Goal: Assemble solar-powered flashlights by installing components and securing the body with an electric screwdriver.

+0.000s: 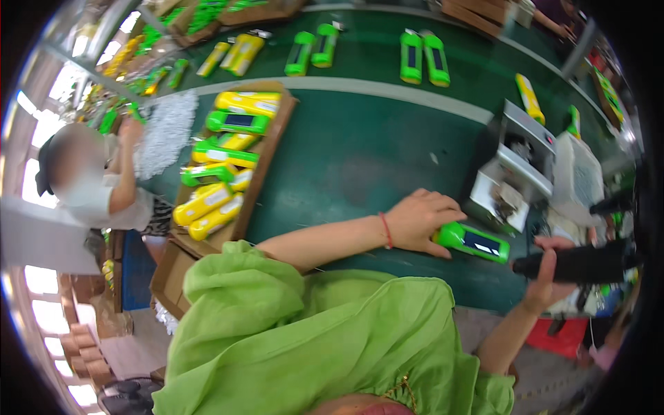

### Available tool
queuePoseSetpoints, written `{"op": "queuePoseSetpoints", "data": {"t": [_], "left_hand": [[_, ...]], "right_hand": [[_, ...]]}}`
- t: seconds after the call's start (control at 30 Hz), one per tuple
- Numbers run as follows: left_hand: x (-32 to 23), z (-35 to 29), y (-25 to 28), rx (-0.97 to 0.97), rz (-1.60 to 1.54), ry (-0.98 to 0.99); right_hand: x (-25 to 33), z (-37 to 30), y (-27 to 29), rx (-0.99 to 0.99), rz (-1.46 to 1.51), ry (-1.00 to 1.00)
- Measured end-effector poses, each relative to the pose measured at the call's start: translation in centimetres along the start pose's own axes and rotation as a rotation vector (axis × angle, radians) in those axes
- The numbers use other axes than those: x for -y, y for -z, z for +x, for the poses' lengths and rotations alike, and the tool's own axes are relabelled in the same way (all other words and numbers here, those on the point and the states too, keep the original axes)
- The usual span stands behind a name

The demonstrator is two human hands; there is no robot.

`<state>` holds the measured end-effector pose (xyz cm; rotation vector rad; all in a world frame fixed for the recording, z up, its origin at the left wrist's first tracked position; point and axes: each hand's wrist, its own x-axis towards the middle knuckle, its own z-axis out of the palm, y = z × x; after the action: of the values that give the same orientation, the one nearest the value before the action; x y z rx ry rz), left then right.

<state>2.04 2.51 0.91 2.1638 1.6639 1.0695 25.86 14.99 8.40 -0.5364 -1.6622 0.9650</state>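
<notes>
My left hand (423, 220) rests on the green table, its thumb and fingers around the near-left end of a green flashlight (474, 242). The flashlight lies flat, with a dark solar panel facing up and a bit of yellow at the held end. To its right, my right hand (546, 275) is wrapped round a thick black barrel that looks like an electric screwdriver (584, 265). Its tip cannot be made out. Just beyond the flashlight stands a silver metal machine (520, 153) with an open top and small parts in its front tray.
A cardboard box (266, 162) of yellow and green flashlights stands on the left. More flashlights (423, 59) lie on the far strip beyond a pale rail (360, 84). A translucent bin (577, 176) sits right of the machine. Another person (104, 173) works at far left beside white pieces (166, 131).
</notes>
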Motion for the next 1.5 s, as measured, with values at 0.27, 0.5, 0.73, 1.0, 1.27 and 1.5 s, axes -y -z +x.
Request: {"op": "queuePoseSetpoints", "data": {"t": [0.27,0.5,0.73,1.0,1.27,1.5], "left_hand": [[0.9,-0.1,-1.0,0.019,-0.078,0.091],[0.9,-0.1,-1.9,0.051,-0.117,0.144],[1.0,-0.2,-1.9,0.077,-0.101,0.176],[1.2,-0.4,-2.3,0.011,-0.08,0.166],[1.4,-0.7,-2.3,-0.009,-0.119,0.203],[1.6,-0.8,-2.6,-0.016,-0.143,0.191]], "right_hand": [[-0.1,3.1,-3.7,-0.091,0.295,0.118],[-0.9,4.8,-5.7,-0.17,0.238,0.21],[-2.6,5.7,-7.0,-0.141,0.228,0.248],[-3.3,7.7,-7.8,-0.005,0.251,0.085],[-1.3,1.8,-8.1,-0.058,0.335,-0.006],[-1.6,-0.8,-8.9,-0.042,0.354,0.142]]}}
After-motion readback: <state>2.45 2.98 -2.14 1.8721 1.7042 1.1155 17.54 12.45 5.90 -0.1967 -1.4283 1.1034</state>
